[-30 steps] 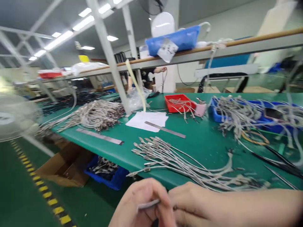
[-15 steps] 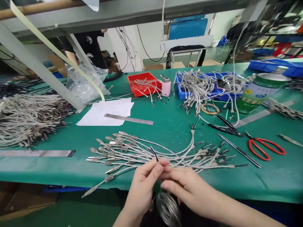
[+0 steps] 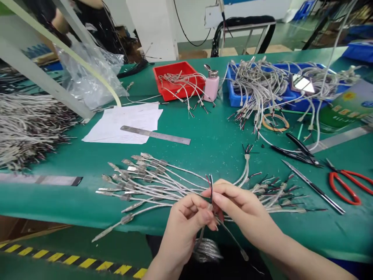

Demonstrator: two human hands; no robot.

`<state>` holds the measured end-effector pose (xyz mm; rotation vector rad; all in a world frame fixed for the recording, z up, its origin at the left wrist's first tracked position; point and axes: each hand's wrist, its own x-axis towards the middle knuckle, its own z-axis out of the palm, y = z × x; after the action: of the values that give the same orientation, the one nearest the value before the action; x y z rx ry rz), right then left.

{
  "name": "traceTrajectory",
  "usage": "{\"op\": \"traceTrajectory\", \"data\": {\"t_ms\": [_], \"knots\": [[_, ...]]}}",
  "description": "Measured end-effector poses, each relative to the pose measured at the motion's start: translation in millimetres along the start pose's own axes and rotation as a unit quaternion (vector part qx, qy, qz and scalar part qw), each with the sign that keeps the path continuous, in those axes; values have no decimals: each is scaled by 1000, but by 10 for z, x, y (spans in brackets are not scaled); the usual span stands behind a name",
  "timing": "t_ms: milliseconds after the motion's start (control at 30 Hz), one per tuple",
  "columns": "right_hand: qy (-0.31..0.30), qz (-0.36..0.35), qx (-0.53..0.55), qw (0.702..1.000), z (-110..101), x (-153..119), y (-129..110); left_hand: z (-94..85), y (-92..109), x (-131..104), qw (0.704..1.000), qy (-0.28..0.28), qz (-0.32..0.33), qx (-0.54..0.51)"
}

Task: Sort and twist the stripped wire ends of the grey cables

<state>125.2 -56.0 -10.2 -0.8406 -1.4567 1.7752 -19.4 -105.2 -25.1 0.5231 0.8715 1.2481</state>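
Near the table's front edge, my left hand (image 3: 188,219) pinches a grey cable (image 3: 202,232) just below its split end. Thin red, black and pale wires (image 3: 210,186) stick up there, and my right hand (image 3: 240,208) pinches them at their base. Below my hands hangs a silvery coil of cable (image 3: 207,250). Another thin cable (image 3: 233,238) slants down to the right beneath my right hand. Behind my hands, a spread of short grey cables (image 3: 163,182) with connectors at the left and bare wire ends at the right lies on the green table (image 3: 215,151).
Steel ruler (image 3: 155,135) on white papers (image 3: 116,124); red tray (image 3: 180,93), pink bottle (image 3: 211,86) and blue tray (image 3: 236,99) behind. Black cutters (image 3: 300,151), tweezers (image 3: 314,187), red-handled scissors (image 3: 346,188) and a green can (image 3: 344,111) at right. Cable pile (image 3: 32,128) at left. A person (image 3: 96,31) stands beyond.
The view has tilted down and shifted. My right hand has risen to the wire ends, which stand more upright and spread. The slanting cable below my right hand now shows.
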Motion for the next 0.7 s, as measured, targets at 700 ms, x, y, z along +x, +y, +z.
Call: {"op": "traceTrajectory", "data": {"t_ms": [700], "knots": [[101,-36,158,982,-77,60,92,-9,-10,86,997,-29,-40,52]]}}
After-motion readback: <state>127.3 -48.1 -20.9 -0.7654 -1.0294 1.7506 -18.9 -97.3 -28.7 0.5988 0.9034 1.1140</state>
